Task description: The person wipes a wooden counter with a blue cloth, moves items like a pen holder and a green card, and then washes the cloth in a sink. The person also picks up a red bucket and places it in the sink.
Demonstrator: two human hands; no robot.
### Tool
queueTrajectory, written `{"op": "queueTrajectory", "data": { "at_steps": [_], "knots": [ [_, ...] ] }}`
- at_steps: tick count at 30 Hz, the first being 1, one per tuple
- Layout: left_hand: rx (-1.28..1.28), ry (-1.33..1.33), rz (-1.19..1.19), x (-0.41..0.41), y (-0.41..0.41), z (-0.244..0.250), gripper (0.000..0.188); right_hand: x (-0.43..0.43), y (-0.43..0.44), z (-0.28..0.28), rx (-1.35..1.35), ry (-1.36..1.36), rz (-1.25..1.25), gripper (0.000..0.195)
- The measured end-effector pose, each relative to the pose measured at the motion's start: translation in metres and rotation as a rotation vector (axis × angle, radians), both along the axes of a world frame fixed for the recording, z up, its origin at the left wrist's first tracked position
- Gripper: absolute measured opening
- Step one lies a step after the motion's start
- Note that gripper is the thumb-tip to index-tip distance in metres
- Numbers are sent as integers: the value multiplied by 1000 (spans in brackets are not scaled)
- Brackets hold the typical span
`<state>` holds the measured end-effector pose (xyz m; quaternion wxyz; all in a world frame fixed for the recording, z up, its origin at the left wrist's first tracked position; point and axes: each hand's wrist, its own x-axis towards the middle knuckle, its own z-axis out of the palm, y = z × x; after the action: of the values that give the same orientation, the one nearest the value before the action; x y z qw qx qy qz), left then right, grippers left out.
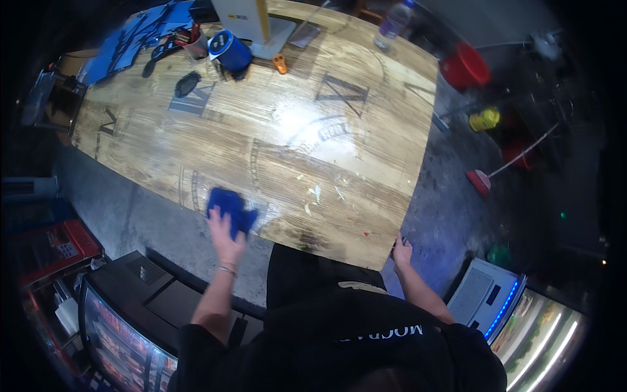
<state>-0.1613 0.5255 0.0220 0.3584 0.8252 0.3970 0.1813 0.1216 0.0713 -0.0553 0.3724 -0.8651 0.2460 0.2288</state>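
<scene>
My left hand (228,240) presses a folded blue cloth (229,206) on the near left edge of a wooden table (220,132); hand and cloth are blurred. At the table's near right corner is my right hand (402,251), its fingers curled by the edge around something small and dark that I cannot identify. Pale food scraps (316,195) and small red bits (366,234) lie on the wood between the two hands. A dark wet-looking smudge (313,240) marks the near edge in front of me.
Along the far side stand a blue canister (230,51), a cup of pens (196,44), an orange device (279,63) and a plastic bottle (393,24). A red bucket (465,66) and a long-handled dustpan (479,182) are at the right. Glass-fronted coolers (127,323) stand behind me.
</scene>
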Motion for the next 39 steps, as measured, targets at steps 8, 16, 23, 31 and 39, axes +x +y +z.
{"op": "queueTrajectory", "data": {
  "at_steps": [8, 16, 23, 31, 39],
  "knots": [
    [209, 133, 224, 103, -202, 15, 72, -7, 4, 44, 356, 178, -14, 33],
    [233, 126, 326, 199, -245, 16, 65, 2, 12, 58, 629, 338, 32, 31],
    [30, -209, 523, 147, -237, 43, 51, 20, -22, 62, 897, 547, 20, 34],
    [285, 349, 338, 163, -340, 23, 76, 0, -55, 67, 802, 634, 9, 34],
    [168, 145, 254, 236, -279, 20, 63, 46, -117, 74, 777, 458, -68, 30]
  ]
}}
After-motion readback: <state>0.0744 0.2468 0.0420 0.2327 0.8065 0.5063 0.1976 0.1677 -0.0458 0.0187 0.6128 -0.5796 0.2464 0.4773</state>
